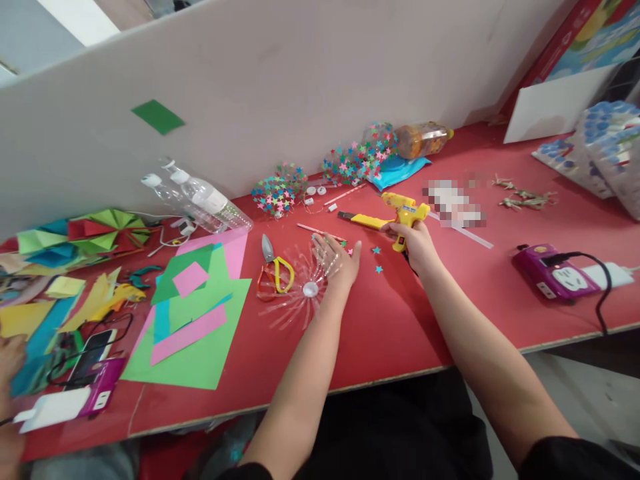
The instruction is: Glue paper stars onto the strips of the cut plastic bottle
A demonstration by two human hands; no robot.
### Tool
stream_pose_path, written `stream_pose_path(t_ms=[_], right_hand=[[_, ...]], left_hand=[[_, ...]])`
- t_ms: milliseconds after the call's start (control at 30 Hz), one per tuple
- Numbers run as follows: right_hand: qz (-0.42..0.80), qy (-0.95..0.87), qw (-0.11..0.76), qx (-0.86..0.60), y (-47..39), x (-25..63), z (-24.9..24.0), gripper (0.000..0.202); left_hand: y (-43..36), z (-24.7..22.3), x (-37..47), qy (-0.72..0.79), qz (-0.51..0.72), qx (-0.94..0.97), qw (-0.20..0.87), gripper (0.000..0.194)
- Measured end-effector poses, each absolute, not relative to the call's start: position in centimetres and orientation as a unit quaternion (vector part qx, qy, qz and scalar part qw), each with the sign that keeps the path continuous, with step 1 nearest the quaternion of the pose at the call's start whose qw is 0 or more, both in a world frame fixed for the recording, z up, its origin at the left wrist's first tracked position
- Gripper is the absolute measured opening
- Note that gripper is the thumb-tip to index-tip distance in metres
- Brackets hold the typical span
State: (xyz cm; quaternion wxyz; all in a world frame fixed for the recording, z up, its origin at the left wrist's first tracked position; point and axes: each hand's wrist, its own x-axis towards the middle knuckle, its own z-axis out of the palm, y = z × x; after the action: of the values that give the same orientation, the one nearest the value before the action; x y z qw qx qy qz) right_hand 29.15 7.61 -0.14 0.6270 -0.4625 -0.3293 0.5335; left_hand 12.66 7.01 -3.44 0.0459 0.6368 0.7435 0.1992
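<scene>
My right hand (pixel 421 241) grips the handle of a yellow hot glue gun (pixel 407 212), holding it above the table. My left hand (pixel 340 259) is open, its fingers stretched over the strips of a clear plastic piece (pixel 310 289), a bottle cut into a fan around a white centre. Whether the fingertips pinch a strip cannot be made out. Scissors (pixel 284 275) with red and yellow handles lie left of the strips. A yellow utility knife (pixel 369 221) is beside the glue gun. Small blue stars (pixel 379 269) are scattered between my hands.
Star-covered clear balls (pixel 274 195) stand along the wall. Plastic bottles (pixel 205 200) lean behind coloured paper sheets (pixel 195 347). A purple power strip (pixel 557 273) with a cable sits at right. Another person's hand (pixel 11 357) is at the far left.
</scene>
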Motion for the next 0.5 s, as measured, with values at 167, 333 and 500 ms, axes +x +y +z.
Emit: stream_pose_path(t_ms=[167, 333, 500], right_hand=[[0.535, -0.333, 0.627, -0.458, 7.2, 29.0, 0.5, 0.014], [0.538, -0.345, 0.627, -0.445, 6.6, 28.7, 1.1, 0.016], [0.539, -0.337, 0.625, -0.453, 6.8, 28.8, 1.0, 0.015]], left_hand=[[9.1, -3.3, 11.3, 0.789, 0.202, 0.58, 0.04, 0.086], [8.2, -4.0, 11.3, 0.754, 0.168, 0.633, 0.04, 0.086], [6.4, -4.0, 11.6, 0.703, 0.159, 0.688, 0.085, 0.081]])
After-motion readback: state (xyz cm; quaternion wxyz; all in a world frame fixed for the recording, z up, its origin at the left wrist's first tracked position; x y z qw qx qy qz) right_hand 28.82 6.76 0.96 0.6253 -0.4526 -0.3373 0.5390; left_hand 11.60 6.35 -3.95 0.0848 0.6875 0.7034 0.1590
